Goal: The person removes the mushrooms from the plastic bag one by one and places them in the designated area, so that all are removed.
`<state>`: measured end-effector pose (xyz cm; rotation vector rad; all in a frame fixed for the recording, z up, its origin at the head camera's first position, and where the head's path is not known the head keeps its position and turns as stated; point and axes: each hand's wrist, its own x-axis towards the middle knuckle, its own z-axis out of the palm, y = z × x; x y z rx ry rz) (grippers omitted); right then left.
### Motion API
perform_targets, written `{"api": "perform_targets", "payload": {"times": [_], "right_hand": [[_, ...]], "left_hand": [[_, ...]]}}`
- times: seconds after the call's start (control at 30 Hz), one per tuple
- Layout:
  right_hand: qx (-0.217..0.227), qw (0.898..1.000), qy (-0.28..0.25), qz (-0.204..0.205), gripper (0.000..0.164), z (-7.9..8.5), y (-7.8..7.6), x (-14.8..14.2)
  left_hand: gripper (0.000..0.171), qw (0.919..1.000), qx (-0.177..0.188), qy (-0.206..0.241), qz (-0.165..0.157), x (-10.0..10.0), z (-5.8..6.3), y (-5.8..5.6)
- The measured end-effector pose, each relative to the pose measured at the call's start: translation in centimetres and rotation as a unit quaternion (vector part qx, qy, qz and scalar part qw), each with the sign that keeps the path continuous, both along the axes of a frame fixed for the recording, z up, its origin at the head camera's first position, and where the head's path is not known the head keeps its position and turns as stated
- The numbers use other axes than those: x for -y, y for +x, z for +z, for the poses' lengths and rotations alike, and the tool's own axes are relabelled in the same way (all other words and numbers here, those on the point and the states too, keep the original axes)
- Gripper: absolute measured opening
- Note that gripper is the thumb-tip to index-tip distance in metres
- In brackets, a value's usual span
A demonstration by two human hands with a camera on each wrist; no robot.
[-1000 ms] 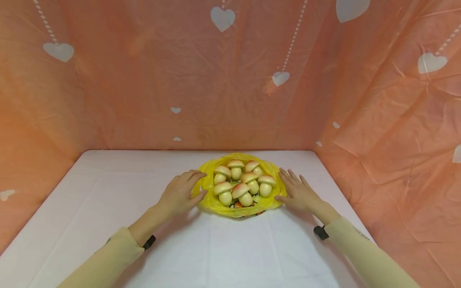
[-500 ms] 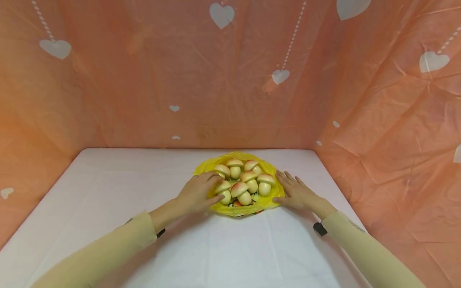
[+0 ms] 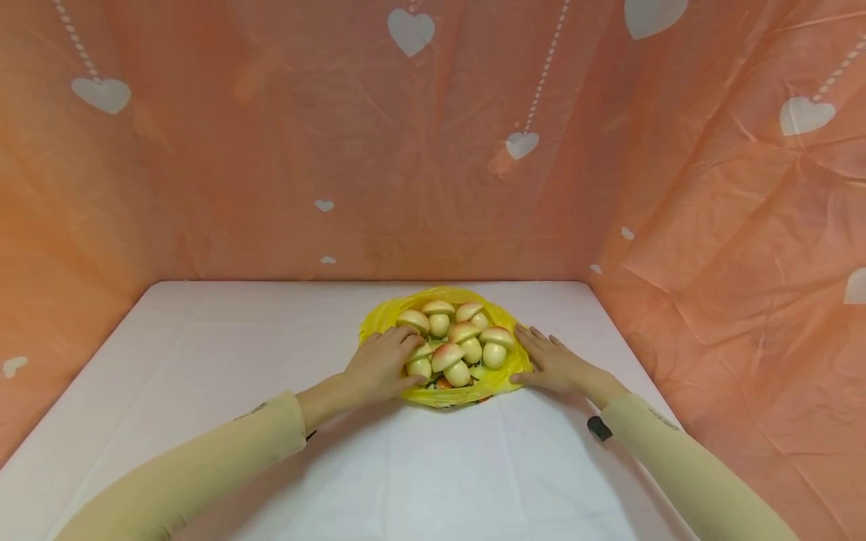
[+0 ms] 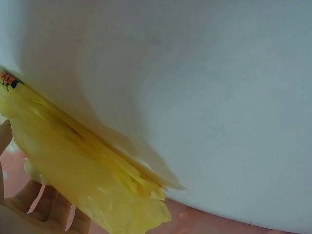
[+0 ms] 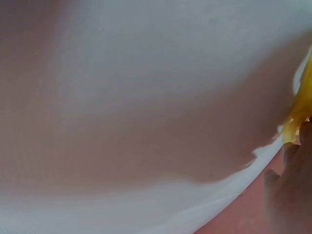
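Observation:
A yellow plastic bag [image 3: 375, 319] with its mouth spread wide holds several toy mushrooms, among them a front mushroom [image 3: 449, 364]. My left hand [image 3: 379, 366] reaches over the bag's left rim, thumb and fingers spread around the leftmost front mushroom [image 3: 420, 365] and partly covering it. Whether they press on it is hard to see. In the left wrist view, the bag [image 4: 83, 156] hides much of the fingers [image 4: 45, 202], and a pale mushroom [image 4: 36, 173] shows by their tips. My right hand [image 3: 558, 366] lies with straight fingers against the bag's right rim [image 5: 304, 97].
A patterned dish or mat [image 3: 473, 402], mostly hidden, peeks out under the bag's front edge. The bag stands toward the back of a white-covered table [image 3: 440, 466]. Orange cloth [image 3: 284, 150] with white hearts hangs behind and at both sides.
My left hand has moved right, from outside the bag's left rim to over the leftmost front mushroom. The right hand has stayed nearly in place at the right rim.

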<state>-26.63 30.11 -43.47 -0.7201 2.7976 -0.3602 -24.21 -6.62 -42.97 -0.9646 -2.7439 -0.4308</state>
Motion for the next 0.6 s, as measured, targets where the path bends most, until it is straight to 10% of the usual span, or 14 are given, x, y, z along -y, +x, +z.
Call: {"api": "perform_targets", "payload": {"times": [0.6], "right_hand": [[-0.013, 0.999, 0.037, 0.013, 0.098, -0.28, 0.07, 0.01]], "left_hand": [[0.065, 0.9991, 0.028, 0.030, -0.012, -0.13, -0.21, -0.24]]}}
